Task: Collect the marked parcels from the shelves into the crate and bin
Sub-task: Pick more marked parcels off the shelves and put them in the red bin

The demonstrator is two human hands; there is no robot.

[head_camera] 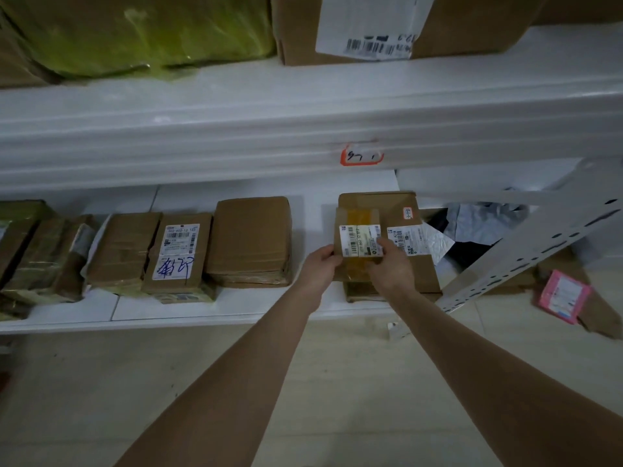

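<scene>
Both hands, left (322,261) and right (387,261), grip a small brown parcel (358,230) bearing a white barcode label.

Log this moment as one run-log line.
stage: picking from lower shelf | left hand: holds small taped parcel | right hand: holds same parcel | crate, bin: not in view

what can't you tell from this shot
All in the head view:
- The crate and bin: out of frame.
- Label text on the parcel held by the left hand and right hand: too small to read.
- Its lower part: hidden by both hands.
- Writing on the shelf tag: blurred.
- The top box: cut off by the upper edge.
</scene>
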